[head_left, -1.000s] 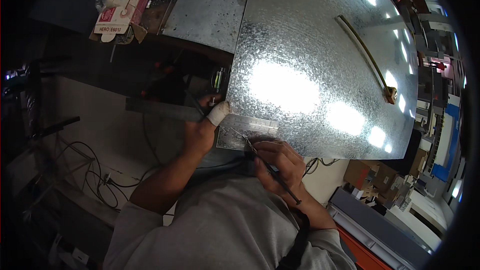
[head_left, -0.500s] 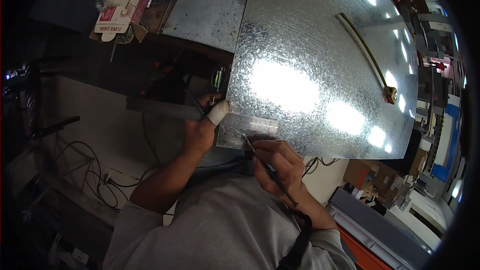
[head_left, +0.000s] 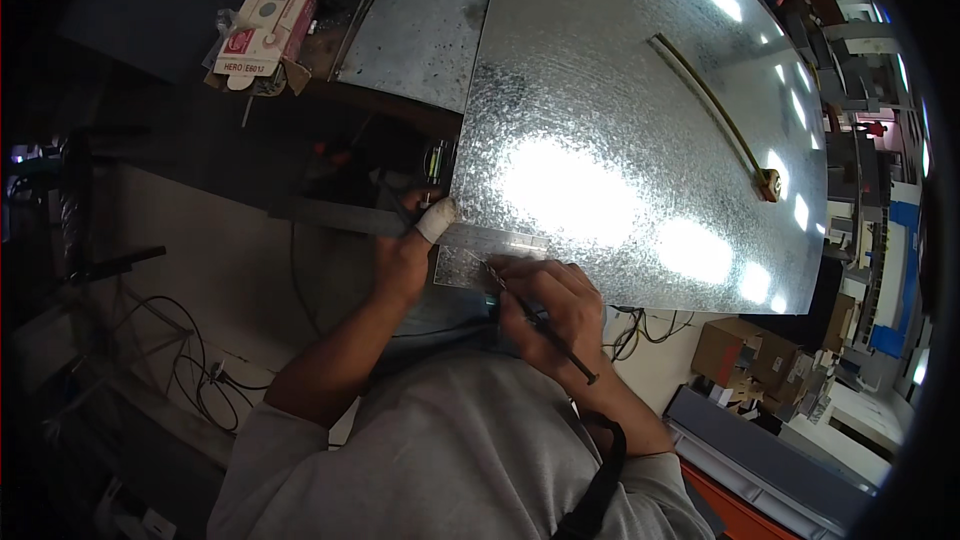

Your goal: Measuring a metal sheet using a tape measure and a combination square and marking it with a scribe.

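A long metal ruler (head_left: 505,239) lies across the near left corner of a shiny galvanised metal sheet (head_left: 570,70) and sticks out past its left edge. My left hand (head_left: 405,250), its thumb wrapped in white, grips the ruler at that edge, the thumb pressing from above and the fingers mostly hidden below. A green-yellow vial (head_left: 435,162) shows just beyond this hand. In my right hand (head_left: 555,305) is a slim dark scriber (head_left: 552,337), pinched like a pen. Its tip points at the sheet just on the near side of the ruler.
A tape measure (head_left: 768,185) rests on the sheet's right part, its blade pulled out. At the far left are an opened carton (head_left: 275,25) and a grey metal plate (head_left: 415,30). Cables (head_left: 205,380) run over the floor; cardboard boxes (head_left: 725,350) stand at right.
The view has shifted slightly. The scriber's rear end has swung up a little, lowering its slant, while its tip stays near the ruler. My left hand keeps its hold on the ruler.
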### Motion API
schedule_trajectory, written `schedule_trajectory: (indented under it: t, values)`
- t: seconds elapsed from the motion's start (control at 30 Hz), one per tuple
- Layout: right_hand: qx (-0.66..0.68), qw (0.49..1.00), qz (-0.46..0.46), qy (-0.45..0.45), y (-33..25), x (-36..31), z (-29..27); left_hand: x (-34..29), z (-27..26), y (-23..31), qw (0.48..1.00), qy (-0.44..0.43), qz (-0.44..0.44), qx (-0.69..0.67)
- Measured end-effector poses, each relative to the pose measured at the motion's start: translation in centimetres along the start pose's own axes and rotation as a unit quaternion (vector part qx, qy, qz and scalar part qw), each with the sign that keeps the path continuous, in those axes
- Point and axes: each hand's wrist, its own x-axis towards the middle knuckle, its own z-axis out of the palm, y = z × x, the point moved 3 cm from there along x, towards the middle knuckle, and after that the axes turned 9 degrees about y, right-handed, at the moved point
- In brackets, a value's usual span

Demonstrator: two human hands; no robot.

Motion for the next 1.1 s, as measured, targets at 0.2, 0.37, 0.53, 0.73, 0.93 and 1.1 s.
schedule_trajectory:
  t: [0.2, 0.37, 0.53, 0.73, 0.93, 1.1]
  values:
    - [-0.011, 1.000, -0.001, 0.005, -0.1, -0.3, 0.0, -0.7, -0.5, -0.1, 0.999, 0.003, 0.022, 0.030]
    - [-0.010, 1.000, 0.000, 0.013, -0.1, -0.5, 0.1, -0.8, -0.6, -0.3, 1.000, -0.002, 0.015, 0.012]
    - [-0.002, 1.000, -0.001, 0.016, 0.1, -0.7, -0.1, -0.8, -0.5, -0.5, 1.000, 0.007, 0.007, 0.007]
    - [0.040, 0.999, -0.023, 0.019, 0.1, -1.0, 1.6, -0.7, -0.4, -0.4, 1.000, 0.011, 0.021, 0.018]
    - [0.021, 0.995, -0.096, 0.016, 0.1, -0.1, 3.5, -0.9, -0.4, -0.1, 1.000, 0.017, 0.016, 0.016]
    - [0.031, 0.995, -0.095, 0.025, 0.1, 0.1, 3.3, -0.9, -0.3, -0.3, 1.000, 0.012, -0.007, 0.007]
